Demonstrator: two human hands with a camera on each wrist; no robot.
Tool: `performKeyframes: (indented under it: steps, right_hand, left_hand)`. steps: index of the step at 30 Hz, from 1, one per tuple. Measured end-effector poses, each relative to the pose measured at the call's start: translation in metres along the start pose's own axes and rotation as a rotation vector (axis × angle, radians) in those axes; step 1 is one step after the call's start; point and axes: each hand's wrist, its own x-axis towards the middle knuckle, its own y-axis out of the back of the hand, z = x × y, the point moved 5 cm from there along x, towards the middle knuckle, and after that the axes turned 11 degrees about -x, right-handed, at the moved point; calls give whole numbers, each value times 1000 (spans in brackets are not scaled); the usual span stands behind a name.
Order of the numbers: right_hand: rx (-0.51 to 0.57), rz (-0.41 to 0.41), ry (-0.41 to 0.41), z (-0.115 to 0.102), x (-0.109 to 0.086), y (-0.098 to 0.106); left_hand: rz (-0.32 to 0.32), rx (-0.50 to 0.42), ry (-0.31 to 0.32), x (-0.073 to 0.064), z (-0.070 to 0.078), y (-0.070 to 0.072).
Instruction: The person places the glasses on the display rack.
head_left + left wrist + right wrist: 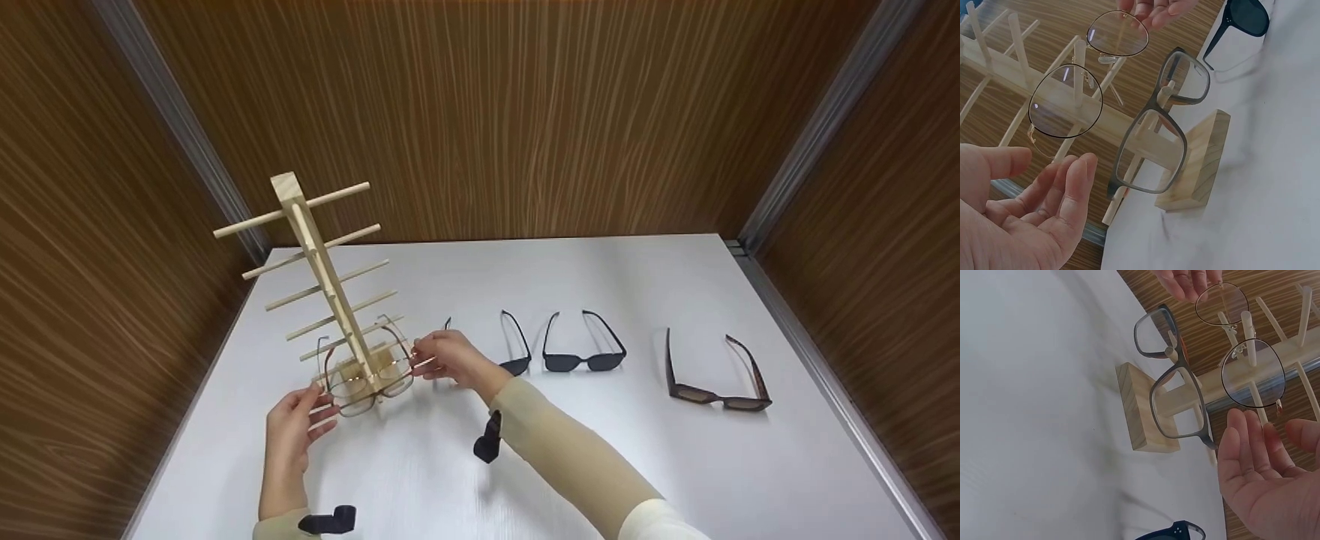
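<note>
On the lower pegs of a wooden eyeglass stand (322, 259) hang two pairs of glasses. The round wire-rimmed glasses (1066, 136) sit above the dark-framed rectangular glasses (1202, 405). My left hand (296, 420) is beside the left end of the wire-rimmed pair, thumb and fingers apart around its hinge and temple. On the other side my right hand (454, 358) has its fingertips right at that pair's right temple. In both wrist views the fingers are loosely bent, with a gap between thumb and fingertips.
Right of the stand, black sunglasses (516, 366) lie partly behind my right hand. Another black pair (583, 363) and a brown tortoiseshell pair (720, 399) lie farther right on the white table (600, 465). Wood-grain panels (480, 120) enclose the back and sides.
</note>
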Motion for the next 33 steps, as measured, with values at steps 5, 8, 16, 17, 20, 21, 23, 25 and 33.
performKeyframes:
  steps: [5, 8, 16, 17, 20, 21, 23, 25, 33]
  right_hand:
    - [-8, 8, 6, 1, -5, 5]
    - [-11, 9, 11, 2, -8, 7]
    - [9, 22, 20, 9, -14, 13]
    - [16, 21, 21, 10, -15, 14]
    - [19, 24, 35, 14, -19, 15]
    - [21, 22, 40, 15, -21, 15]
    - [30, 14, 44, 17, -24, 15]
    - [32, 8, 50, 20, -28, 15]
    - [39, -10, 64, 31, -40, 16]
  left_hand:
    - [9, -3, 7, -3, -4, 0]
    - [20, -8, 1, -5, -6, -1]
    - [57, -5, -16, -10, -17, -1]
    - [62, -10, -22, -10, -19, -1]
    - [71, -5, -13, -13, -24, -3]
    - [70, -2, -7, -13, -26, -4]
    - [67, -2, 5, -15, -30, -6]
    - [55, -14, 18, -14, -37, -6]
    - [74, 1, 78, -22, -51, -18]
